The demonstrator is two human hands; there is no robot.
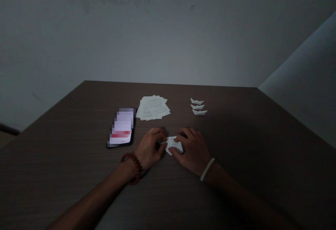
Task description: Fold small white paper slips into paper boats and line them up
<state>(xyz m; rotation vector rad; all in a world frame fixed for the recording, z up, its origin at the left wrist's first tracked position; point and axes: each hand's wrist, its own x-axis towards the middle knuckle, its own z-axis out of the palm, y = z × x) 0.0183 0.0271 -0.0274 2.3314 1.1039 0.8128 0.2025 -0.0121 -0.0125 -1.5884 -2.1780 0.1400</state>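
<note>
A small folded piece of white paper (pixel 173 144) lies on the table between my two hands. My left hand (pixel 151 147), with a brown bead bracelet at the wrist, pinches the paper's left edge between thumb and fingers. From the other side my right hand (pixel 193 149), wearing a pale bead bracelet, presses on the paper with its thumb and index finger. Faint print shows on the paper; parts of its edges are hidden under my fingers.
Behind my hands, a loose stack of printed white sheets (pixel 153 108) lies spread. Several small folded paper boats, such as the nearest boat (pixel 200 112), stand in a column at the back right. A lit phone (pixel 122 126) rests left of my hands on the dark wooden table (pixel 78 118). A wall (pixel 168 30) rises behind.
</note>
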